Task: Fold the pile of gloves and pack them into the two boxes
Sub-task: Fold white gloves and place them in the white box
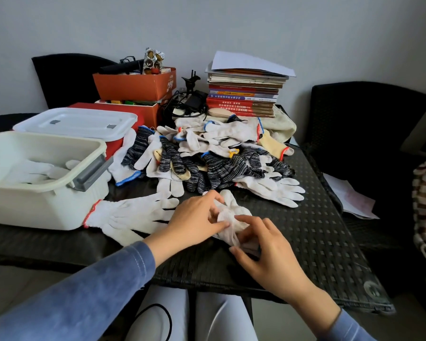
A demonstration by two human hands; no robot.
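Dark woven-wicker tabletop (305,230) fills the head view, with a plain grey wall behind. Both hands work near its front edge on one white knitted cotton glove (234,214), bunched into a roll between them. The left hand (194,217) pinches the roll's far side with thumb and fingertips, and the right hand (263,247) curls its fingers round the near end.

The step in hand looks like folding this glove, and the task seems barely begun. Next, I judge, the roll needs tucking tight so it cannot spring open. It then goes left into the open cream plastic box (35,207), past the left hand, where a few white gloves already lie. A flat white glove with a red cuff (128,215) lies just left of the left hand, across that path.

Beyond both hands sprawls the heap of white and black-flecked gloves (219,156). Behind the open box, a second box with a white lid (76,123) is closed and would need opening. Farther back stand orange cardboard boxes (135,86) and a stack of books (244,94).
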